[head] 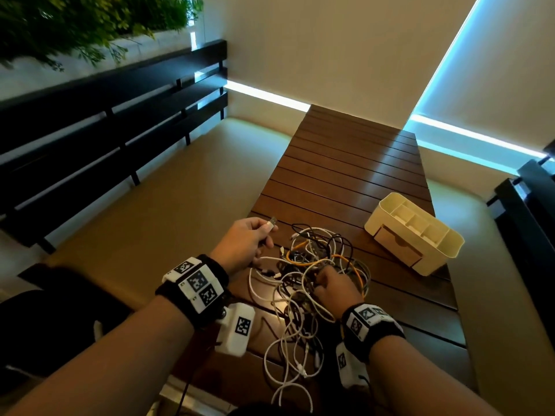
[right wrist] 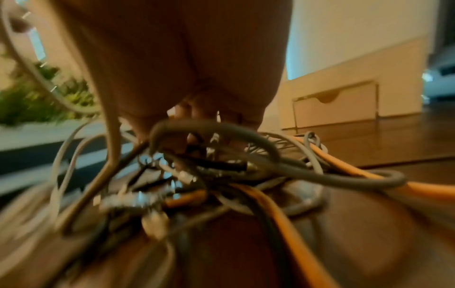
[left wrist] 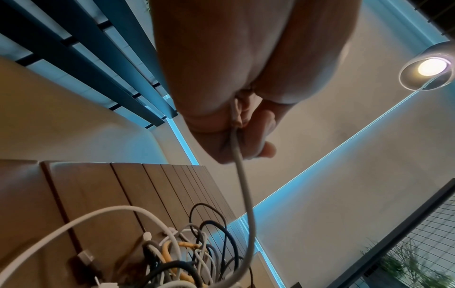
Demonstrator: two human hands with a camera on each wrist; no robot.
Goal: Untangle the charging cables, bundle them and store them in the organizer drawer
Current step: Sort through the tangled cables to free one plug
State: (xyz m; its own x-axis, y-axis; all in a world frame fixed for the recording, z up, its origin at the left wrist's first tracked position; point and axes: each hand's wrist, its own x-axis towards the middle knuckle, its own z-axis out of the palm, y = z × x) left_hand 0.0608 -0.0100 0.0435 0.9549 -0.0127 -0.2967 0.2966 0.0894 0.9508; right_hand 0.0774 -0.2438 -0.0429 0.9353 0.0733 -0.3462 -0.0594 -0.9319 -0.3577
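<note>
Cables point(head: 312, 274), white, black, grey and orange, lie knotted together.

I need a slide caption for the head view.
Left hand lifts one cable end while right hand grips the tangle.

slatted wooden table point(head: 354, 163), dark railing point(head: 90, 124), green plants point(head: 75, 22), lit lamp point(left wrist: 429, 68)

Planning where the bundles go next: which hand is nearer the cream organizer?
Right. The right hand is buried in the cable tangle, just short of the organizer. The left hand pinches a USB plug on the tangle's far side.
</note>
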